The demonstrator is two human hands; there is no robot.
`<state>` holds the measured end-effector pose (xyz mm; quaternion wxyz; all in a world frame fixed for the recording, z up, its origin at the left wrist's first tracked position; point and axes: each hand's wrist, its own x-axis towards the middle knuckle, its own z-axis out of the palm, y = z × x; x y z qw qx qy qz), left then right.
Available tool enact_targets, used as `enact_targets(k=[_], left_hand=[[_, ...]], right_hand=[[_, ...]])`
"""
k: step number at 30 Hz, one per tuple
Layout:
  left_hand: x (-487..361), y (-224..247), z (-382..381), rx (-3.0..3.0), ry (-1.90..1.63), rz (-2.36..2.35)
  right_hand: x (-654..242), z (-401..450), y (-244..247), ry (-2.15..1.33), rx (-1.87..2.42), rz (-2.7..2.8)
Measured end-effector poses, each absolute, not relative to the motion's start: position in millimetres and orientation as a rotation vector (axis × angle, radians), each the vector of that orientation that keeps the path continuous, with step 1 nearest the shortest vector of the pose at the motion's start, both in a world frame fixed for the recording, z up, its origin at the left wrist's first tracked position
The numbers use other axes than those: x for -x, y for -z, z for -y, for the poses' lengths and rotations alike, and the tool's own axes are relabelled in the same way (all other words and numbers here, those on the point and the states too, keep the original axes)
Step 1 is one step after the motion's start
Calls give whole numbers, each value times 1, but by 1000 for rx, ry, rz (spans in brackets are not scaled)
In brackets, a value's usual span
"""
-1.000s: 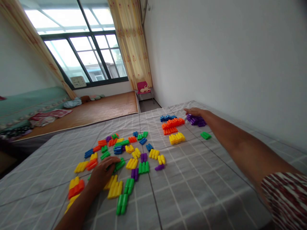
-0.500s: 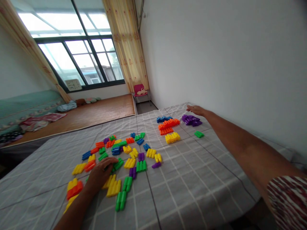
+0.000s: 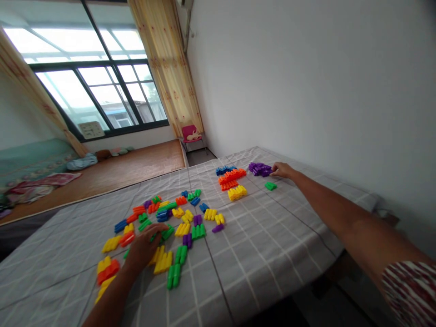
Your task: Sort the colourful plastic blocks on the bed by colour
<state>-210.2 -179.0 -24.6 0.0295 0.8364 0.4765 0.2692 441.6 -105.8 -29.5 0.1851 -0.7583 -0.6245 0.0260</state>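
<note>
On the left part of the table, my left hand rests among scattered coloured pieces, its fingers closed on a green piece. My right hand reaches far out and touches the right end of the purple pile; its fingers are pressed together, and what they hold is too small to make out. A lone green piece lies just in front of that pile. Left of it are rows of orange pieces, blue pieces and yellow pieces.
A grey checked cloth covers the table. White wall runs along the right side. Beyond the table are a low bed platform, a pink chair and a window with yellow curtains.
My right hand has come down from behind the purple pile to its right end, and its fingers have closed. The view has shifted slightly. My left hand stays at the green piece.
</note>
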Motion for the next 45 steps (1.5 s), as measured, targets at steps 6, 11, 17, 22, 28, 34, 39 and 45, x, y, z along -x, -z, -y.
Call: enact_targets(k=[6, 11, 17, 22, 28, 34, 39, 45], left_hand=[[214, 22, 184, -2583, -860, -1496], [213, 23, 184, -2576, -852, -1491], [212, 27, 183, -2588, -818, -1467], [213, 28, 182, -2576, -828, -1486], [214, 29, 181, -2602, -814, -1465], [218, 31, 181, -2633, -759, -1465], [219, 32, 181, -2608, -774, -1473], [220, 33, 182, -2600, -799, -1481]], right_hand=[[-429, 95, 42, 5, 2181, 1712], [-429, 93, 47, 56, 2219, 1661], [-434, 92, 47, 20, 2224, 1612], [-453, 90, 41, -43, 2217, 1632], [-454, 87, 44, -22, 2266, 1634], [-462, 73, 42, 46, 2217, 1534], [-461, 49, 29, 59, 2045, 1637], [-438, 12, 15, -26, 2207, 1683]])
